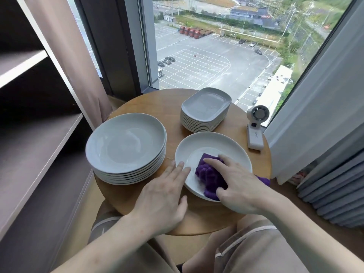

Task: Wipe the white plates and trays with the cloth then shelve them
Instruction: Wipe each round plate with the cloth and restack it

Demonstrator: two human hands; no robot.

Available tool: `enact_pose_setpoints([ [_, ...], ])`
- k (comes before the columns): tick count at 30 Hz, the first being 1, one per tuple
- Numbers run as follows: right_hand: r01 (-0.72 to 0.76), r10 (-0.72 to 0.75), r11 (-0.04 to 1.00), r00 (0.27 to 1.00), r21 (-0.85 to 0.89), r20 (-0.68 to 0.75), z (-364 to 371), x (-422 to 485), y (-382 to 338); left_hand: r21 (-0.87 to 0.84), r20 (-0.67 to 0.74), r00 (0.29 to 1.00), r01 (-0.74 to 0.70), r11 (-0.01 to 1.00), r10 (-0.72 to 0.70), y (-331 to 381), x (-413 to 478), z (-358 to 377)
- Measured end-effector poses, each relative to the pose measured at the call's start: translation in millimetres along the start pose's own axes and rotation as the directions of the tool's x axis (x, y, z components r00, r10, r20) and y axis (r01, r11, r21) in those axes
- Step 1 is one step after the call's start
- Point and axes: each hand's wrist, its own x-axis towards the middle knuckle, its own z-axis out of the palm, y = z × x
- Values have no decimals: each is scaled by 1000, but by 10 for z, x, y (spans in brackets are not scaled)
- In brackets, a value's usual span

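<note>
Your right grip lies spread over the bunched purple cloth, fingers fairly straight and pressing it down rather than clenched round it. Your left grip is released too, its straight fingertips resting on the near-left rim of the single white plate to steady it. That plate sits on the round wooden counter, close to your edge, and the cloth lies in its bowl and over its near rim.

By my reading you are early in the job. This plate is in mid-wipe. The stack of round plates on the left and the stack of trays behind both wait, and I cannot tell whether any of them is wiped. None of the boards of the shelf unit in view carries a plate or tray, so all the shelving seems left to do.

Mind the edges. The plate stack reaches the counter's left rim, and the plate you are wiping lies near the front-right rim, with a tail of cloth trailing past it. A small white fan stands at the right edge, beside the curtain. Bare wood shows only between the stacks, so free room is tight. The shelf unit stands just beside the counter on your left, so the carry looks short.
</note>
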Motion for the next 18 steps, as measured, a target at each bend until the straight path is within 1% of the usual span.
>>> enact_pose_setpoints([
  [4,128,-126,985,992,115,-24,44,149,-1,-42,-25,999,-24,999,23,-24,-15,6],
  [7,217,-201,957,974,190,-102,166,307,-34,-73,-42,999,-18,997,15,-24,-18,2],
  [9,247,-213,944,962,220,-169,247,415,-77,-96,-58,998,1,995,-7,-29,-19,-2],
  [14,240,-188,957,942,166,-278,313,638,-120,-90,-54,998,20,996,-25,-55,-18,-12],
  [18,166,-125,981,933,95,-338,288,773,-116,-32,-28,1000,-5,999,4,-50,-1,-27],
])
